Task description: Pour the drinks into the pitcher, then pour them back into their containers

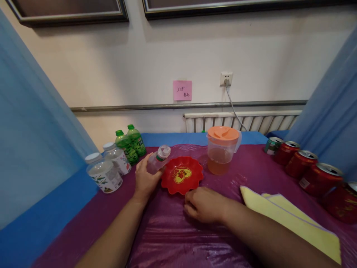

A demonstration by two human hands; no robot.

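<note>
My left hand (145, 176) is wrapped around a clear plastic bottle (155, 162), which leans to the right with its uncapped mouth showing. Just right of the bottle lies a red plate (174, 190) with a scalloped rim and a yellow heart print. At the plate's near edge is my right hand (205, 204), its fingers curled and closed; what they hold, if anything, is hidden. Behind and right of the plate stands a clear pitcher (220, 158) with an orange lid, part filled with amber liquid.
Two white-capped jars (106, 176) and two green bottles (136, 139) stand on the left. A yellow cloth (295, 219) lies at the right, before a row of several cans (320, 180). Purple sheeting (167, 238) covers the table; a radiator (242, 120) is behind.
</note>
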